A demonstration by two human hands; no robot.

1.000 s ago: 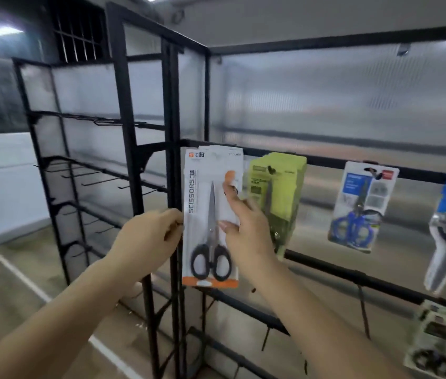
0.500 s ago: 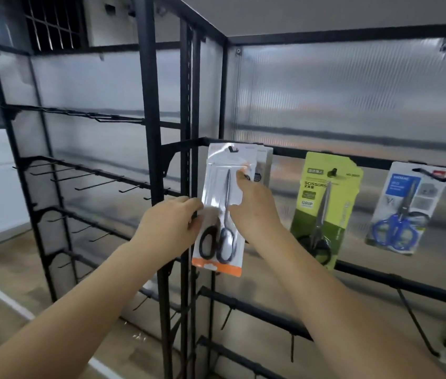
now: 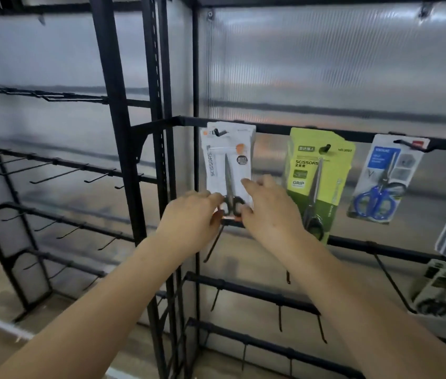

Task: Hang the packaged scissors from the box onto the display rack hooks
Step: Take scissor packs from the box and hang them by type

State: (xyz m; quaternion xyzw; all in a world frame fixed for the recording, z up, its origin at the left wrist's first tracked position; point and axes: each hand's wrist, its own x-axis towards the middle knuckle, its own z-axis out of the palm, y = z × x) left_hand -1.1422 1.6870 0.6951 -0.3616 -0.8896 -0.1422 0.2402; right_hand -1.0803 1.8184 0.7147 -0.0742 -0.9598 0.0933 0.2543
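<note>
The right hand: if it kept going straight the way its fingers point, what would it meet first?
Probably the white scissors pack its fingertips already touch; the right hand points up-left at it. Depth is unclear.

white pack's (image 3: 228, 160) base — behind hands (image 3: 268, 212)

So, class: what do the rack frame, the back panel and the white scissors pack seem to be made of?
Rack frame: probably metal, matt black coated; thin rigid bars.
Back panel: likely translucent ribbed plastic; light glows through.
White scissors pack: printed card, apparently under a clear glossy blister.
</note>
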